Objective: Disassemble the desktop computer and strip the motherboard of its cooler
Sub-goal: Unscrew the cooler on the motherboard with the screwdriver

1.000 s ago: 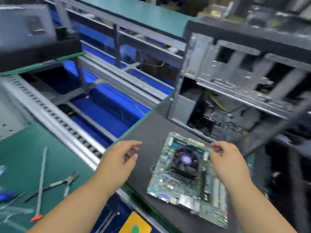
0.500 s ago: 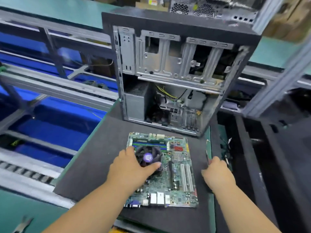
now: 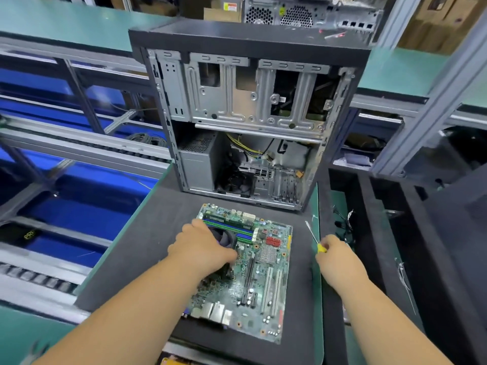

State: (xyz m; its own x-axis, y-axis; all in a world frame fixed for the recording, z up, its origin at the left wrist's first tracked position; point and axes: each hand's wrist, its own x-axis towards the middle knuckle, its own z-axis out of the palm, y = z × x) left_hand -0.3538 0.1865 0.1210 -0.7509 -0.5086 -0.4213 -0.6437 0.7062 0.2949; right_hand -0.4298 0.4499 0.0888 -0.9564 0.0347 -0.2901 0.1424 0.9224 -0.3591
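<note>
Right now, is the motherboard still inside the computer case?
No, the motherboard lies flat on the dark mat in front of the open case.

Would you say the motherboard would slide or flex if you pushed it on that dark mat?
The motherboard lies flat on the dark foam mat, so it probably grips rather than slides. The left hand on the cooler likely pins it. Thin, it may flex slightly.

No legible text, only a blurred label on a cardboard box (image 3: pixel 230 7)
</note>
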